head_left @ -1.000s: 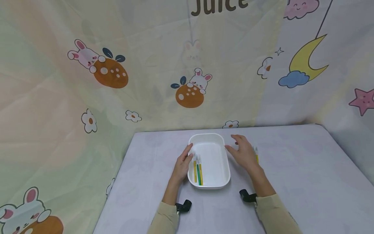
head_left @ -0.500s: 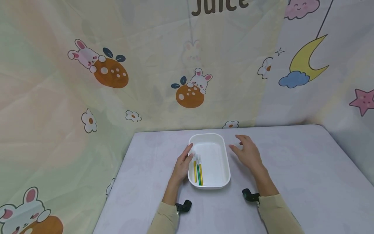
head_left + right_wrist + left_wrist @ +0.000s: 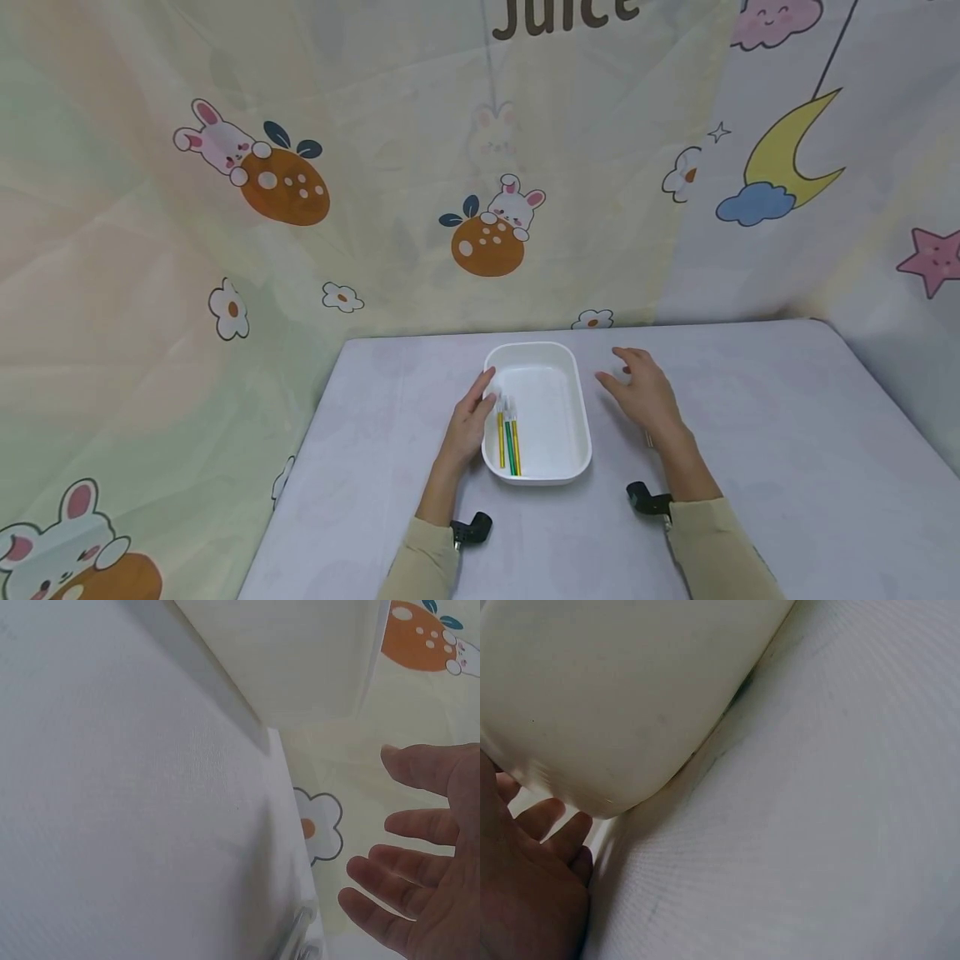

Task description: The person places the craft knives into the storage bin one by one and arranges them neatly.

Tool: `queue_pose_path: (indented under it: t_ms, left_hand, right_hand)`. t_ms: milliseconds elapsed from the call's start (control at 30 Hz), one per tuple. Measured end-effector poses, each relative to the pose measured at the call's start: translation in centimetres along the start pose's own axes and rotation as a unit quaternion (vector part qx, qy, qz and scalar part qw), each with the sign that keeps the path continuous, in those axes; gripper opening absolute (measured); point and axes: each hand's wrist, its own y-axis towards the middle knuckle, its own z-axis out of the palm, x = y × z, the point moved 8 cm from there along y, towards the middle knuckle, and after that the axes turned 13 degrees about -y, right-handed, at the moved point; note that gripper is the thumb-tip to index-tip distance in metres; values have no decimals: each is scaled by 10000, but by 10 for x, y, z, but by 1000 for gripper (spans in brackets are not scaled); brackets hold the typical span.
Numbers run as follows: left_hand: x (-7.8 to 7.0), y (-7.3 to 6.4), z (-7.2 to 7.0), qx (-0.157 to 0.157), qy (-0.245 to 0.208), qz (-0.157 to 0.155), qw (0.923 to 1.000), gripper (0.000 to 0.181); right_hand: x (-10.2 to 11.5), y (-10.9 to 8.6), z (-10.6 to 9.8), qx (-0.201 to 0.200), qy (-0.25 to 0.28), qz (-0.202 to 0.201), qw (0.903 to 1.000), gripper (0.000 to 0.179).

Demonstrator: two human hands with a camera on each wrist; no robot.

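Note:
A white plastic tray [image 3: 551, 417] stands in the middle of the table in the head view. My left hand [image 3: 467, 425] grips its left rim, with thumb and forefinger at the edge; the left wrist view shows fingers [image 3: 570, 836] against the tray's outer wall. Inside, along the left side, lie slim pens [image 3: 509, 442] with yellow and green barrels and clear, pale ends. To the right of the tray, my right hand [image 3: 643, 396] hovers with fingers spread and nothing between them. Clear pen ends [image 3: 300, 930] show below it in the right wrist view; the hand mostly hides these pens from above.
A pale cloth covers the table [image 3: 787, 433]. Behind it hangs a printed curtain [image 3: 390, 208] with rabbits, flowers and a moon. Black wrist cameras [image 3: 471, 528] sit near both beige sleeves [image 3: 716, 546].
My right hand has moved away from the tray's right rim, to the right. The pens under it are now largely covered by the hand. My left hand and the tray stay put.

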Motion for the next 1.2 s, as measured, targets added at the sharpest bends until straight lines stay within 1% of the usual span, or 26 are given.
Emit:
queue_pose_path:
  t_ms: [167,367,600,800,1033,1200]
  left_hand:
    - [0,0,-1,-2,25,8,10000,49]
    - [0,0,-2,-82,77,-27,9999,47]
    - [0,0,-1,-49,73,-36,10000,48]
    - [1,1,0,-16,73,-3,10000,48]
    - [1,1,-1,-63,95,-50,9999,49]
    - [3,1,-2,-67,40,-59,10000,48]
  right_hand:
    - [-6,-1,-1,194,2,64,9998,68]
    - [-11,-3,-2,285,-55,69,9996,68]
    - [-19,-3,0,469,-169,232,9985,68]
    - [-22,-3,-1,456,-326,128,9983,66]
    - [-21,-4,0,595,-416,201,9972,66]
    - [-21,-5,-1,619,-469,172,9968,67]
